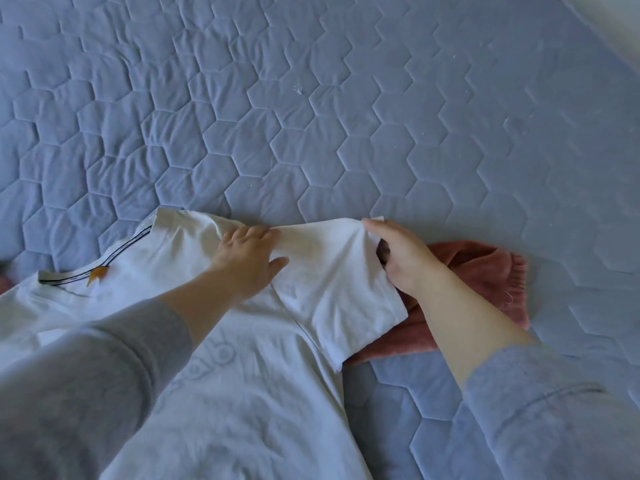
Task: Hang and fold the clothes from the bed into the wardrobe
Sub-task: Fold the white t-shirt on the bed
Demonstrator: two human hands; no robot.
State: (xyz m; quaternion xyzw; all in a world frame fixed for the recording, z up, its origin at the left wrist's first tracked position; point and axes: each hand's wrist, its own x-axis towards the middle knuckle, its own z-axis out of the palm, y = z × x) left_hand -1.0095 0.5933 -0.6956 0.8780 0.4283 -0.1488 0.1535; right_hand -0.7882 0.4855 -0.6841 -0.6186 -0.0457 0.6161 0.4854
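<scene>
Sleeve [332,289] folding looks like the step in hand. The white shirt [242,393] lies spread on the blue quilted bed [346,116], and this sleeve lies partly over a rust-red cloth [485,268]. The left hand [247,261] presses the shoulder, fingers nearly straight and close together, thumb apart. The right hand [401,258] pinches the sleeve's hem between thumb and curled fingers. Keep the shoulder pinned as a hinge, carry the sleeve flat across the chest, and avoid dragging the cloth underneath.
</scene>
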